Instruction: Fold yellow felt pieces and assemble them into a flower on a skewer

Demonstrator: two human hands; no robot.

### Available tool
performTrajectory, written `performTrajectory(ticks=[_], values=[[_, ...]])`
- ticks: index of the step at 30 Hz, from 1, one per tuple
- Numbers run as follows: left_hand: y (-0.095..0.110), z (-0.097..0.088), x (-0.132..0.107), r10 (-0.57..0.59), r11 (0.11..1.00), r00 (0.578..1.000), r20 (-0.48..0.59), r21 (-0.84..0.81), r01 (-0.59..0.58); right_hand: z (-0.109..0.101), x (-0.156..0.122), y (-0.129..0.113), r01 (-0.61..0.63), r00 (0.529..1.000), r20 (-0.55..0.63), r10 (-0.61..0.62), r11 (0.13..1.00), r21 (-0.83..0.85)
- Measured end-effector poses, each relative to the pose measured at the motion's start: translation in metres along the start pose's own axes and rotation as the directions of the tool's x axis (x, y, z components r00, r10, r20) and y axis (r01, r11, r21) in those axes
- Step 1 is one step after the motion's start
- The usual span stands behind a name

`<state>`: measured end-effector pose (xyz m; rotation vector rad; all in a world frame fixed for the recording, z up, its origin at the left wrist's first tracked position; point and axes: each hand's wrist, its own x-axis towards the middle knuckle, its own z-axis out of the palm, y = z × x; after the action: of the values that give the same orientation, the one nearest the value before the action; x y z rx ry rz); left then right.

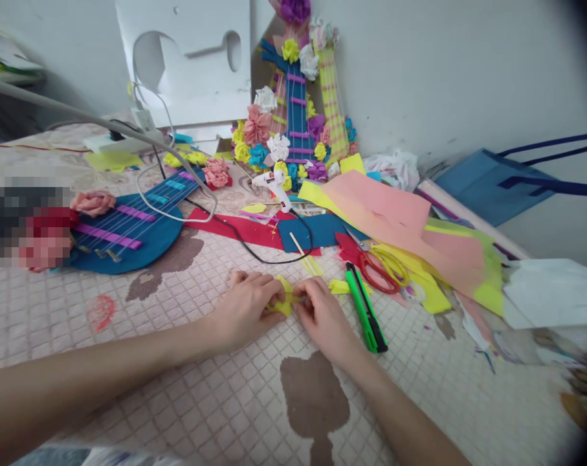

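Note:
Between my hands is a small gathered piece of yellow crepe paper [284,299], low over the table. My left hand [249,304] closes on its left side, thumb and fingers pinching it. Fingers of my right hand [320,310] are closed around its right end, where it narrows to a twisted tip. Just right of my right hand lies a green box cutter [364,310]. Beyond it are red-handled scissors [378,272]. A thin pale stick [300,244] and yellow scraps [339,286] lie past my fingertips.
A white glue gun [276,188] stands behind, its black cord looping across red and blue paper strips. At left lies a blue paper guitar [132,239] with flowers. Pink and yellow sheets [395,213] spread at right. Flower-decorated guitars [298,116] lean against the wall.

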<state>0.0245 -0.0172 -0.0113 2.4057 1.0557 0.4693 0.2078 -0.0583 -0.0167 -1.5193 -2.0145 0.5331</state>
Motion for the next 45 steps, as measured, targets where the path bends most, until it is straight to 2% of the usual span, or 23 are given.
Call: performTrajectory(ticks=[5,8,12,17,24,31,33,35,39,45], values=[[0.0,-0.001,-0.001,-0.01,0.998,1.0,0.003,-0.065,0.01,-0.012,0.002,0.003,-0.014,1.0,0.021,0.012,0.996,0.093],[-0.003,-0.002,-0.002,-0.017,0.99,0.999,-0.045,-0.137,0.011,-0.016,0.003,0.002,-0.028,0.999,0.021,0.026,0.994,0.103],[-0.012,-0.005,-0.002,-0.022,0.996,0.994,-0.11,-0.085,0.013,-0.012,0.003,0.001,-0.033,0.999,0.016,0.032,0.997,0.071],[-0.018,-0.01,-0.001,-0.025,0.999,0.999,-0.046,-0.032,0.024,-0.005,0.001,0.004,-0.006,1.0,0.0,0.006,1.0,-0.005],[-0.026,-0.012,0.004,-0.077,0.985,0.991,-0.107,-0.162,0.059,-0.007,0.002,0.004,-0.046,0.999,-0.017,0.048,0.994,0.095],[-0.017,-0.01,0.01,-0.054,0.998,0.996,-0.077,0.028,0.057,-0.002,0.005,0.003,-0.063,0.996,-0.064,0.07,0.994,0.094],[-0.015,-0.008,0.011,-0.053,0.998,0.997,-0.062,-0.028,0.052,0.0,0.005,0.005,-0.091,0.994,-0.057,0.098,0.987,0.129],[-0.017,-0.007,0.011,-0.065,0.985,0.997,-0.032,-0.161,0.059,0.001,0.006,0.007,-0.125,0.991,-0.032,0.134,0.972,0.197],[-0.023,-0.007,0.011,-0.098,0.902,0.995,0.015,-0.421,0.095,0.002,0.007,0.008,-0.178,0.983,0.021,0.183,0.915,0.361],[-0.022,-0.014,0.009,-0.083,0.817,0.995,0.059,-0.568,0.102,0.002,0.006,0.0,-0.126,0.991,0.034,0.127,0.848,0.515]])
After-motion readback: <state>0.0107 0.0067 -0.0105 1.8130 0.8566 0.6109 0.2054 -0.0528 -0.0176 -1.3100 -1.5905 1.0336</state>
